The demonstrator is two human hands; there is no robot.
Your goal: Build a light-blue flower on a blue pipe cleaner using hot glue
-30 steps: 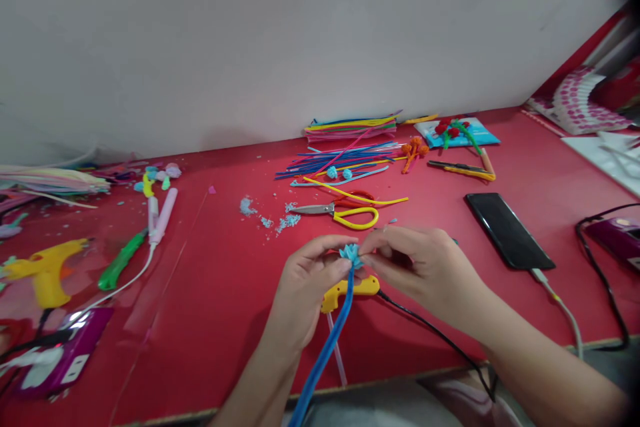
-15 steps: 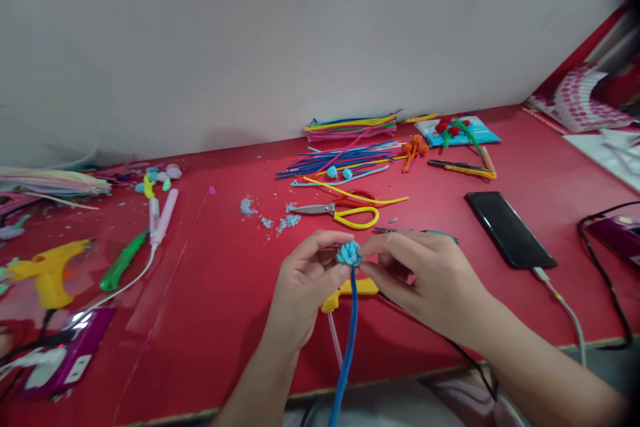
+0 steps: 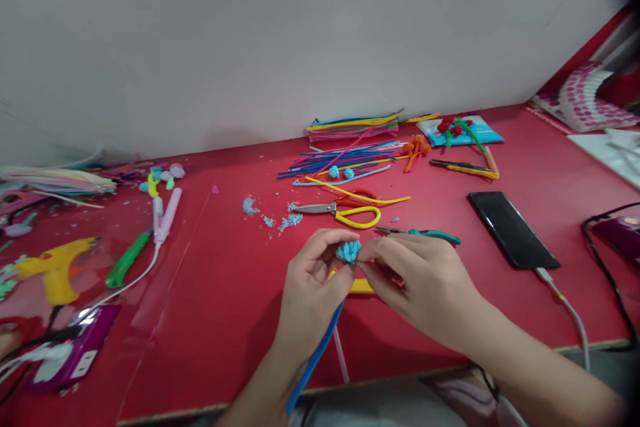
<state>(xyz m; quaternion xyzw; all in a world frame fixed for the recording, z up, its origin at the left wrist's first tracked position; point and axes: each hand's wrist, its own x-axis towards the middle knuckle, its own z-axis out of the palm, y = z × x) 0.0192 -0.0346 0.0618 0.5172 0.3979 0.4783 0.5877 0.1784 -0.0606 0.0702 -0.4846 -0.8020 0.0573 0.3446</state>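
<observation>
A small light-blue pipe-cleaner flower [image 3: 349, 251] is pinched between the thumb and fingers of my left hand [image 3: 307, 287]. Its darker blue stem [image 3: 316, 357] runs down past my left wrist toward the table edge. From the other side, the thumb and index finger of my right hand [image 3: 425, 273] close on the flower's right edge; its fingertips partly hide the petals' base. Beneath both hands lies a yellow glue gun [image 3: 362, 287], largely covered, with a clear glue stick [image 3: 341, 355] poking out below. Teal-handled pliers [image 3: 435, 235] rest just beyond my right hand.
Scissors [image 3: 358, 217] and blue fluff scraps [image 3: 290, 221] lie ahead, before pipe cleaners [image 3: 345, 159] and two blue pompom-like pieces. A phone [image 3: 513, 230] with its cable is at right. Another yellow glue gun [image 3: 57, 268], a green cutter [image 3: 129, 259] and a purple power strip [image 3: 83, 353] are left.
The blue stem has swung left, from hanging straight down between my hands to lying along my left wrist. The flower has turned slightly, and both hands stay closed on it.
</observation>
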